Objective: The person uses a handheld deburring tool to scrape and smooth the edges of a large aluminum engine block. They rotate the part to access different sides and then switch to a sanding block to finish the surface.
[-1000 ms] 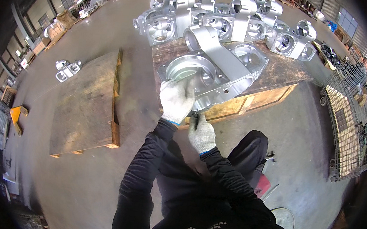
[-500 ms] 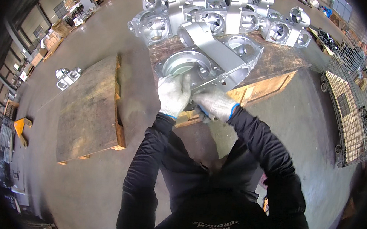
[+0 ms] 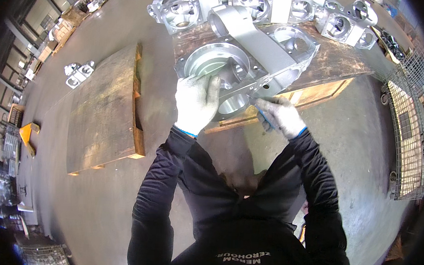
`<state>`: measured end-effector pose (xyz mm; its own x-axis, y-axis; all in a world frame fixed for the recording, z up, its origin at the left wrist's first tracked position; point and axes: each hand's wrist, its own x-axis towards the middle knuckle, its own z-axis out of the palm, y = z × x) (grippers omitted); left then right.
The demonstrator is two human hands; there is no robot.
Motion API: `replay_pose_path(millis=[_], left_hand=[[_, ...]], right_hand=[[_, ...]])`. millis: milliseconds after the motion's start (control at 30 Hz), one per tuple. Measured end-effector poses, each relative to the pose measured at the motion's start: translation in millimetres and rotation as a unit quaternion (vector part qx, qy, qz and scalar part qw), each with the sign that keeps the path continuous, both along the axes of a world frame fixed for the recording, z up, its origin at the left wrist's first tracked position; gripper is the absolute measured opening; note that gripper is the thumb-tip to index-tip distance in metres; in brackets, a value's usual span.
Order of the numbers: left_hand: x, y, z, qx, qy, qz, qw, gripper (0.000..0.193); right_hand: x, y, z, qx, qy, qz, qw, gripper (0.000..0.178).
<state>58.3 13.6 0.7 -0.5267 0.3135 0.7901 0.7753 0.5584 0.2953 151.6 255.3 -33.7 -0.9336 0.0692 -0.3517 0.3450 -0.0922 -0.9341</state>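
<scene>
A large silver metal housing (image 3: 264, 56) with round bores and an arched arm lies tilted at the near end of the wooden crate. My left hand (image 3: 197, 101), in a white glove, is closed over its near left edge, fingers reaching into the wide bore. My right hand (image 3: 280, 117), gloved too, is closed around a slim tool with a blue handle (image 3: 267, 118). That tool points at the housing's near side, beside the lower round opening; its tip is too small to make out.
Several similar housings (image 3: 254, 7) stand along the far part of the wooden crate (image 3: 334, 67). On the left lies a wooden pallet (image 3: 104, 114), with another silver part (image 3: 79, 73) on the floor beyond it. A wire mesh cart (image 3: 411, 133) stands at right, a yellow pallet jack (image 3: 28, 137) far left.
My right hand has moved right and back from the housing, uncovering the lower opening. My left hand stays on the housing's edge. The view has shifted slightly.
</scene>
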Motion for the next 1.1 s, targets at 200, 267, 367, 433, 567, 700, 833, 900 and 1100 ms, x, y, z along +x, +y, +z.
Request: replay_pose_path(millis=[200,267,367,433,567,700,833,900,1100], left_hand=[[3,4,3,-0.005,-0.018,0.014,1.0,0.021],[3,6,3,-0.001,-0.021,0.027,0.999,0.024],[2,7,4,-0.011,-0.016,0.028,0.999,0.027],[3,6,8,-0.034,-0.014,0.031,0.999,0.033],[15,5,22,-0.116,0.034,0.051,0.991,0.032],[32,26,22,-0.21,0.043,0.13,0.968,0.034],[22,47,8,-0.132,0.144,0.181,0.964,0.034],[11,45,2,-0.116,0.065,0.132,0.982,0.032],[-7,37,1,-0.112,0.062,0.099,0.987,0.032]], right_hand=[[11,-48,-77,-0.119,0.126,-0.122,0.977,0.035],[12,-80,-92,-0.034,0.156,-0.173,0.972,0.036],[14,-113,-98,-0.083,0.094,-0.189,0.974,0.036],[20,-117,-92,-0.024,0.133,-0.157,0.978,0.034],[45,-79,-60,0.072,0.183,-0.084,0.977,0.037],[21,-20,1,0.299,0.365,-0.133,0.872,0.035],[-53,22,71,0.481,0.446,-0.126,0.744,0.04],[-91,33,94,0.573,0.356,-0.05,0.736,0.045],[-183,27,117,0.678,0.195,0.157,0.691,0.055]])
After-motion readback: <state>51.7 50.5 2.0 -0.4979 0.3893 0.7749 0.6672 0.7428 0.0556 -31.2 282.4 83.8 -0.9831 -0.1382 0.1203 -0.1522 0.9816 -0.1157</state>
